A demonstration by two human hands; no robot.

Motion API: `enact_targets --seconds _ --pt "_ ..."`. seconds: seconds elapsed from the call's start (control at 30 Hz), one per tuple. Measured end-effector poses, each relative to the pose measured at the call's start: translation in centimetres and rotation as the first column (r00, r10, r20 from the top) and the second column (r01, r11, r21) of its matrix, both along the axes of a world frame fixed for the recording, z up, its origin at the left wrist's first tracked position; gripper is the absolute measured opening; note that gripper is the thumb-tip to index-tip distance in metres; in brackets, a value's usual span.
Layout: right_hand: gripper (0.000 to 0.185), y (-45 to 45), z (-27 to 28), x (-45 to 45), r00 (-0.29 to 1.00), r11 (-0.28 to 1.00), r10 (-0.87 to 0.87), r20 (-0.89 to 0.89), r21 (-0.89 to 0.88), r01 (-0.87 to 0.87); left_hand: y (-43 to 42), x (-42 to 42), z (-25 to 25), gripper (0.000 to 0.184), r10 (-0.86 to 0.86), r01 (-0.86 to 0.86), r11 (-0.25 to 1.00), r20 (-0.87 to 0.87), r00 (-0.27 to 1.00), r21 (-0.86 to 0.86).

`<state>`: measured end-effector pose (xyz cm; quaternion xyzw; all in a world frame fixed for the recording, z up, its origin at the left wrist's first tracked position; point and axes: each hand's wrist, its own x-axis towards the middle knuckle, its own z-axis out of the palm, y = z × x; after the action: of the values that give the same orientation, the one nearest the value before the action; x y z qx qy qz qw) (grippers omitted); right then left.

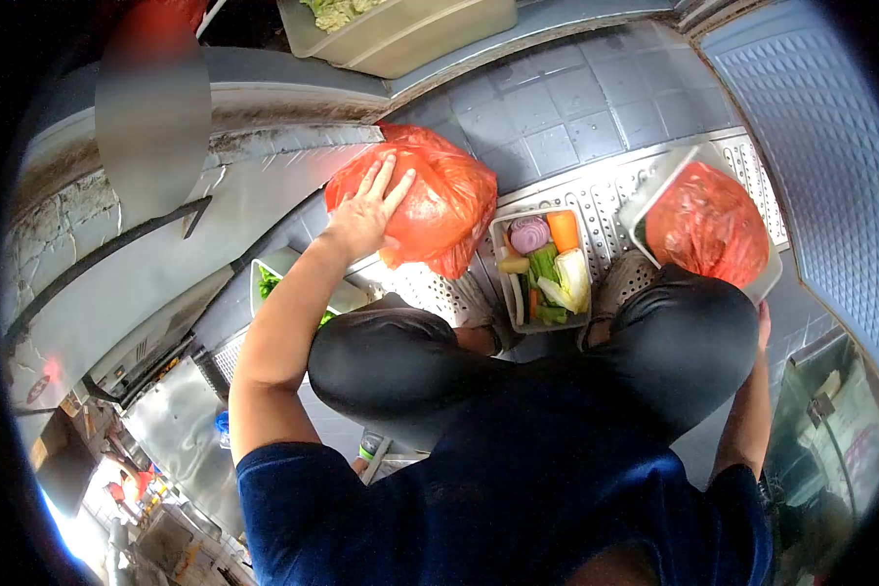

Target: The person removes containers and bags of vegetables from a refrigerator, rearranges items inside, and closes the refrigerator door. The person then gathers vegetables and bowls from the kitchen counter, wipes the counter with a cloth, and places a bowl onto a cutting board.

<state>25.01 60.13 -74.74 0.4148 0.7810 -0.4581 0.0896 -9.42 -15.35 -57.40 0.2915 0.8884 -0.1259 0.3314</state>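
My left hand [363, 217] lies with fingers spread on a bulging red plastic bag [444, 195], whose contents I cannot make out. On the right, a pale plastic container [767, 276] holds another red plastic bag [708, 225]. My right hand [764, 324] is at this container's near edge, gripping it; most of its fingers are hidden. Between my feet stands a rectangular tub [499, 283] of vegetables: a purple onion [529, 234], a carrot piece [563, 230], green stalks and pale leafy pieces [571, 278].
Under the tub runs a perforated metal floor plate [596, 210], with grey tiles [547, 107] beyond. Left of my knee sits a container of green vegetables [267, 283]. A tub with leafy greens [410, 39] stands above. White cabinet fronts [98, 283] flank the left, a blue textured panel [816, 117] the right.
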Motion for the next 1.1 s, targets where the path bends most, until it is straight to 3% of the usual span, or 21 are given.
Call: enact_targets --seconds 0.13,0.27,0.33,0.4,0.47,0.53,0.57,0.67,0.7,0.83,0.93,1.03,1.07,1.1 --pt "0.044 0.0 0.7 6.8 0.962 0.973 -0.219 0.162 -0.041 0.229 -0.9 0.3 -2.2 0.125 0.144 -0.141 0.988 0.061 0.988 -0.055" --pt "0.046 0.4 0.5 11.9 0.897 0.93 -0.361 0.254 0.02 0.368 -2.3 -0.2 -4.0 0.12 0.189 -0.197 0.98 0.154 0.97 0.039" --pt "0.048 1.0 0.8 12.9 0.878 0.924 -0.383 0.287 0.143 0.356 -2.9 0.0 -4.5 0.12 0.209 -0.231 0.967 0.184 0.961 0.108" --pt "0.05 -0.4 2.4 11.4 0.889 0.858 -0.342 0.304 0.486 0.164 -2.9 0.0 -3.8 0.11 0.223 -0.248 0.959 0.175 0.959 0.138" --pt "0.052 -2.4 5.0 8.7 0.89 0.564 -0.332 0.311 0.822 -0.077 -2.1 0.1 -2.6 0.1 0.113 -0.12 0.988 0.072 0.991 0.101" --pt "0.056 -3.8 7.1 5.7 0.991 0.446 -0.054 0.121 0.891 -0.084 -2.8 -0.6 -2.4 0.084 -0.05 0.052 0.994 -0.019 0.999 0.1" --pt "0.057 -5.4 8.6 3.2 0.997 0.487 0.071 0.041 0.871 -0.07 -5.0 -0.5 -5.3 0.086 -0.232 0.274 0.947 -0.23 0.945 0.167" --pt "0.057 -9.6 11.8 -2.9 0.97 0.557 0.238 -0.056 0.826 -0.089 -3.5 -0.7 -3.6 0.101 -0.067 0.089 0.984 -0.14 0.988 0.156" --pt "0.056 -10.0 12.2 -4.0 0.952 0.551 0.295 -0.082 0.828 -0.1 -4.3 -0.7 -3.9 0.109 -0.04 0.075 0.965 -0.14 0.989 0.252" --pt "0.054 -11.7 13.9 -6.6 0.932 0.608 0.323 -0.163 0.79 -0.073 -5.9 0.4 -3.3 0.119 0.08 0.027 0.87 -0.195 0.977 0.493" --pt "0.055 -12.7 14.1 -7.1 0.929 0.639 0.322 -0.184 0.766 -0.07 -7.0 1.3 -4.8 0.129 0.359 -0.227 0.806 -0.146 0.922 0.547" --pt "0.056 -12.7 13.2 -7.6 0.909 0.636 0.366 -0.197 0.766 -0.09 -5.9 1.1 -5.6 0.138 0.515 -0.506 0.775 0.087 0.853 0.379" --pt "0.056 -12.9 13.4 -8.4 0.903 0.66 0.368 -0.222 0.747 -0.086 -5.3 0.9 -5.7 0.142 0.527 -0.518 0.778 0.079 0.846 0.355" --pt "0.056 -13.0 13.6 -9.3 0.897 0.681 0.37 -0.243 0.727 -0.084 -5.2 0.6 -5.8 0.142 0.596 -0.619 0.718 0.178 0.783 0.319"
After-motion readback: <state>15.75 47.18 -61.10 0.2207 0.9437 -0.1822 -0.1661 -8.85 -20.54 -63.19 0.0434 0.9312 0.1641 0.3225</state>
